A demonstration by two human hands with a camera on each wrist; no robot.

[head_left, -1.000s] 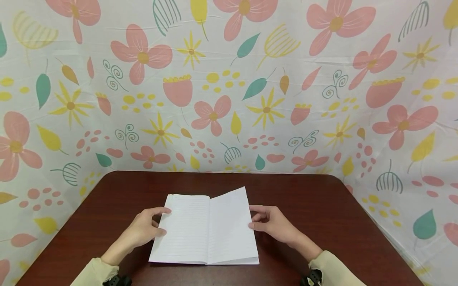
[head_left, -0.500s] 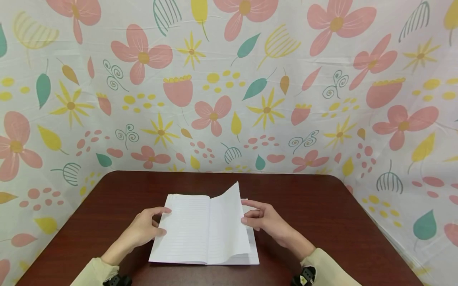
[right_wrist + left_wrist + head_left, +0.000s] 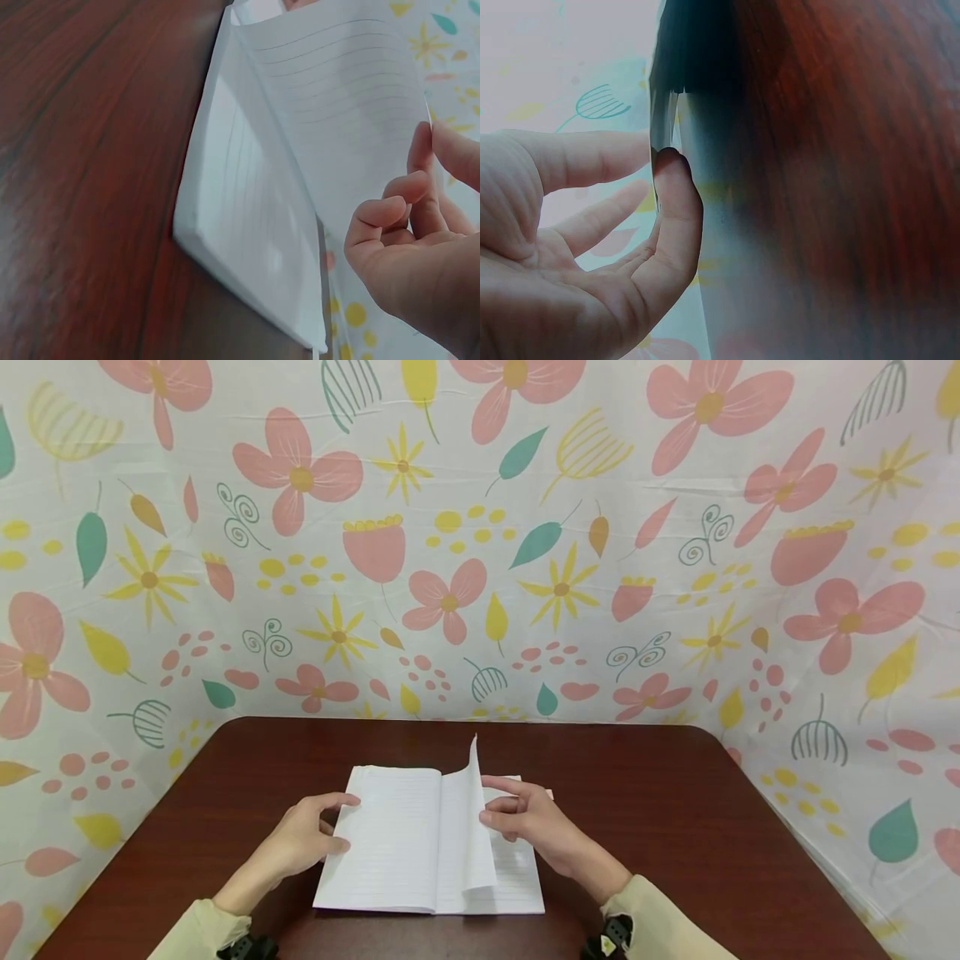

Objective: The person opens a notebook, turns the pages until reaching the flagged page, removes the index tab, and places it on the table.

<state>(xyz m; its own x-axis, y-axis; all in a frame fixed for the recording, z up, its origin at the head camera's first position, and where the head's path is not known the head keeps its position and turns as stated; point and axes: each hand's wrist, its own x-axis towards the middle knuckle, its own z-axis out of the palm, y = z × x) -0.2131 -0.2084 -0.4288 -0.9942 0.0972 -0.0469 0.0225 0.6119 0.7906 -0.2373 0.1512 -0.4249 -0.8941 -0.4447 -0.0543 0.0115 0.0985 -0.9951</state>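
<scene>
One ruled notebook (image 3: 382, 847) lies open on a dark bench (image 3: 645, 785). One page (image 3: 482, 860) stands lifted, pinched by the right grip (image 3: 536, 825); the left grip (image 3: 296, 837) holds the left edge. Only the right wrist view shows the lifted page's far, lined face; only the left wrist view, a curled finger (image 3: 679, 225) on the bench side. Two dark wristbands (image 3: 246, 947); floral cloth (image 3: 450, 543) behind.

I see both forearms slant inward from pale sleeves (image 3: 660, 927). My left hand (image 3: 300, 837) grips, thumb and forefinger pointing inward with a gap between them and another finger bent. My right hand (image 3: 534, 822) is turned inward, its thumb and a fingertip pinching while two other fingers curl toward the palm.
</scene>
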